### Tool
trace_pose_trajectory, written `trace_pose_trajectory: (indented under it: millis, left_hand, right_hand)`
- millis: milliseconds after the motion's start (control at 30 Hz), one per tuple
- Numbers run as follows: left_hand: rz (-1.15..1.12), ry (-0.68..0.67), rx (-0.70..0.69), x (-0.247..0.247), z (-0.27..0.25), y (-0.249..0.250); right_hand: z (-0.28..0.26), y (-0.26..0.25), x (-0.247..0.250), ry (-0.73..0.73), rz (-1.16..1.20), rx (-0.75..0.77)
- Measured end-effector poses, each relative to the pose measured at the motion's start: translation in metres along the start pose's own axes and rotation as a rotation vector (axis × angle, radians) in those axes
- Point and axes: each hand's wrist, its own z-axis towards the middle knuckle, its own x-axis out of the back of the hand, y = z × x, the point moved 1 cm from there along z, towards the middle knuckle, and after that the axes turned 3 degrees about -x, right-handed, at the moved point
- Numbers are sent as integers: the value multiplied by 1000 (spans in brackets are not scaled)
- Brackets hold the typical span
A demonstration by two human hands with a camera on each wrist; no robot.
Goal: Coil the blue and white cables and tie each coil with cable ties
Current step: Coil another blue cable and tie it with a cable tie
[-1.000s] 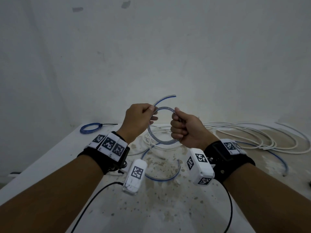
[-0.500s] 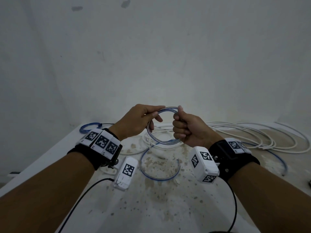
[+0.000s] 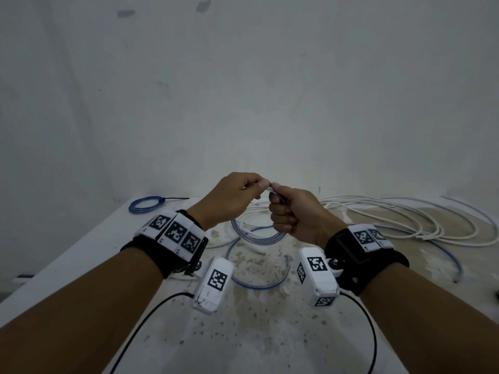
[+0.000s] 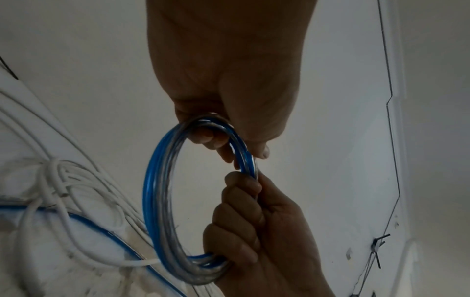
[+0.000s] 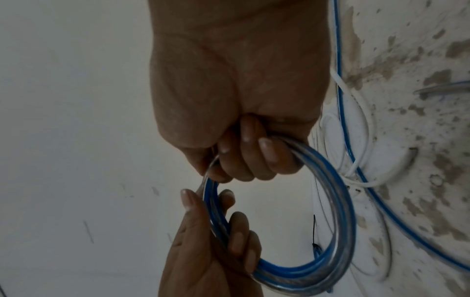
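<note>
A small coil of blue cable [image 3: 256, 237] hangs above the table between both hands. My right hand [image 3: 275, 197] grips one side of the coil in a fist, with its thumb on top. My left hand [image 3: 262, 186] pinches the coil's top strands right next to the right thumb. The left wrist view shows the coil [image 4: 162, 201] as a ring of several turns, the left fingers [image 4: 216, 140] round its top and the right hand [image 4: 254, 231] below. In the right wrist view the coil [image 5: 338, 221] shows the same two grips.
A tied blue coil [image 3: 145, 205] with a black cable tie [image 3: 175, 198] lies at the table's far left corner. Loose white cable [image 3: 378, 214] sprawls over the back right. A loose blue cable [image 3: 259, 283] curves on the stained table [image 3: 243, 333] under the hands.
The free blue end that stuck up has been laid into the coil. My left hand has slid from the coil's left side to its top, beside the right thumb. The coil now hangs lower.
</note>
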Motion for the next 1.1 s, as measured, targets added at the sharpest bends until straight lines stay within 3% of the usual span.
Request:
trace_pose_trajectory:
  millis: [267,800,933,1100]
  left_hand:
    - [15,132,45,-6,-4,-5]
    - [37,95,107,-5,-9,-3]
    - [141,77,31,-7,-14,2]
    - [222,153,-26,-5,-14,5]
  right_hand:
    - [-1,-1,-2,57,-101,9]
    - [-2,1,-3,60,-198,-51]
    - [-6,-1,-3,95,-216,-54]
    - [-7,-3,-8,111,-187,-41]
